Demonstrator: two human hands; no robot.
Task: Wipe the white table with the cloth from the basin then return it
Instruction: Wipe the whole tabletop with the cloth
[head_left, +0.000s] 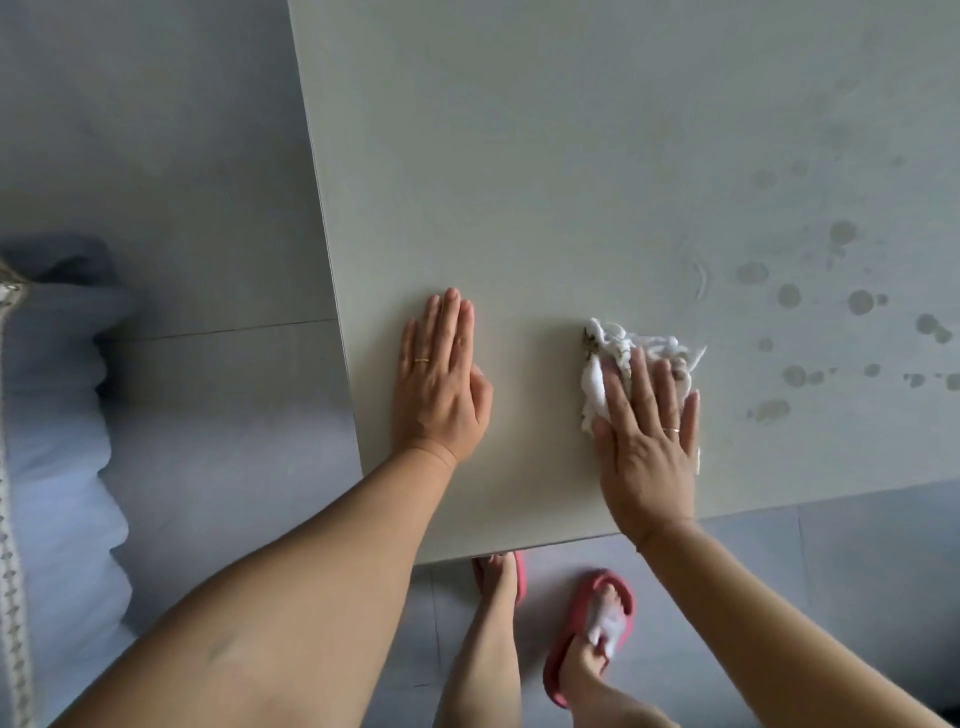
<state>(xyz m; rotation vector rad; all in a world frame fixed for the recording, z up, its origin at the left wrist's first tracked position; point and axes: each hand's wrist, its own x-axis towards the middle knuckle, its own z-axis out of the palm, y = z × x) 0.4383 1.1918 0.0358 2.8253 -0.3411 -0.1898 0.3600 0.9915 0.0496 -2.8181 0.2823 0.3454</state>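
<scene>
The white table (571, 182) fills most of the view, its near left corner just in front of me. My right hand (647, 441) presses flat on a crumpled white cloth (605, 358) with dirty specks, near the table's front edge. The cloth sticks out beyond my fingertips and to their left. My left hand (439, 384) lies flat on the bare tabletop, fingers together, holding nothing, left of the cloth. The basin is not in view.
Several round wet spots and smears (789, 296) mark the tabletop to the right of the cloth. Grey floor tiles (182, 182) lie left of the table. A pale blue fabric bundle (57, 415) sits at the far left. My feet in pink slippers (592, 634) stand below the table edge.
</scene>
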